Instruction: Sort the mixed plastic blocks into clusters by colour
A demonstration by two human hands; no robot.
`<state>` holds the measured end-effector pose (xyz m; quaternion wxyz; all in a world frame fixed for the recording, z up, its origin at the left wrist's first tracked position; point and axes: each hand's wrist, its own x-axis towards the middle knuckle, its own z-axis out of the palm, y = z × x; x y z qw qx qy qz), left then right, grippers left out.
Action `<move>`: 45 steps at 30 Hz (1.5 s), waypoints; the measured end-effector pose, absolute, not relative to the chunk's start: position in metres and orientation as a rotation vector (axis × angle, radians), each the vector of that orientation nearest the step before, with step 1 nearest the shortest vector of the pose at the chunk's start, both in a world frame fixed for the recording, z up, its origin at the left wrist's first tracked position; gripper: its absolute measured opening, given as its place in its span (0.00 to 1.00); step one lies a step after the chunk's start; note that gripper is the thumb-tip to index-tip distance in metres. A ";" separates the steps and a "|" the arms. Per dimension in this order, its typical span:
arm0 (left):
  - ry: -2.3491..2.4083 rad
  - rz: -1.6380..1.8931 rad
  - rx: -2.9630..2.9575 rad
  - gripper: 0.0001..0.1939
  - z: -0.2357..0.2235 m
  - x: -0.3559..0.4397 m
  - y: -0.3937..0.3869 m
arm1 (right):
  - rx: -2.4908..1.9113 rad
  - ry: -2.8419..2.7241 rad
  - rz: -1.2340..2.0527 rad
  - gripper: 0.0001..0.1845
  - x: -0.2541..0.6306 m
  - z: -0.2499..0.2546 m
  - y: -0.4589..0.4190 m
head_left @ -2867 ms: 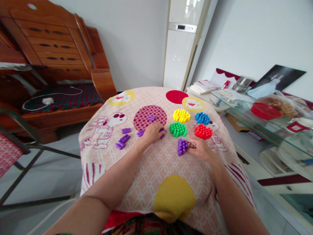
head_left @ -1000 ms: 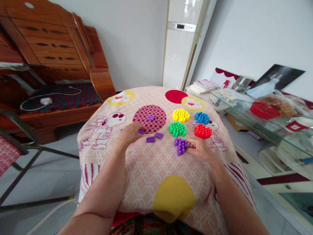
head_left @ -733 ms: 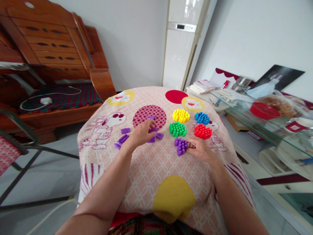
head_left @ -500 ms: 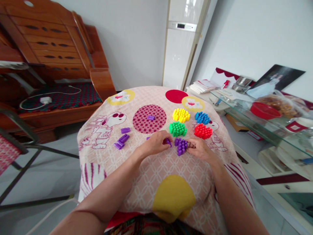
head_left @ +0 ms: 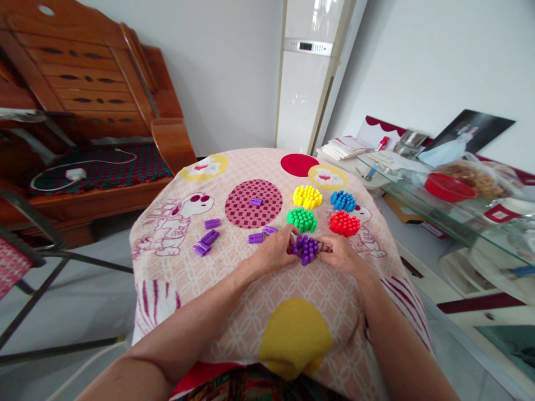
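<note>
A cluster of small purple plastic pegs (head_left: 308,248) stands upright on the cloth between my two hands. My left hand (head_left: 278,248) is closed on a purple peg piece at the cluster's left side, its fingers hiding most of it. At the right side, my right hand (head_left: 337,250) pinches the edge of the cluster. Just behind stands a green peg cluster (head_left: 301,220), with a red one (head_left: 345,223) to its right. Beyond these are a yellow cluster (head_left: 307,196) and a blue cluster (head_left: 343,200). Loose purple pieces (head_left: 255,238) lie left of my left hand.
More purple pieces (head_left: 206,243) lie farther left, and a single one (head_left: 256,201) rests on the checked circle. The patterned tablecloth (head_left: 234,295) covers the round table. A glass shelf with a red bowl (head_left: 449,187) is to the right; a wooden bench (head_left: 96,94) stands at left.
My left hand has moved right with its purple piece, from a gap beside the purple cluster to touching it. Two loose purple pieces now show behind that hand. My right hand stays at the cluster.
</note>
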<state>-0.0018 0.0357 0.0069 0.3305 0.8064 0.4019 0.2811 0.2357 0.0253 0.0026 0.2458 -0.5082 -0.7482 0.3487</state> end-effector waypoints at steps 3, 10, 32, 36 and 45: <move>1.038 0.764 2.096 0.27 0.008 0.002 0.030 | -1.370 -2.056 0.903 0.08 0.236 0.003 0.025; 1.054 0.783 2.031 0.29 0.004 0.009 0.026 | -1.384 -2.048 0.893 0.07 0.235 0.004 0.024; 1.449 0.593 2.437 0.07 0.014 -0.048 0.065 | -1.369 -2.023 1.005 0.05 0.237 0.000 0.026; 1.302 0.711 2.335 0.15 0.014 -0.038 0.060 | -1.384 -2.018 1.009 0.07 0.235 0.002 0.025; 1.137 0.764 2.270 0.13 0.004 -0.012 0.050 | -1.364 -2.036 1.001 0.09 0.237 0.001 0.027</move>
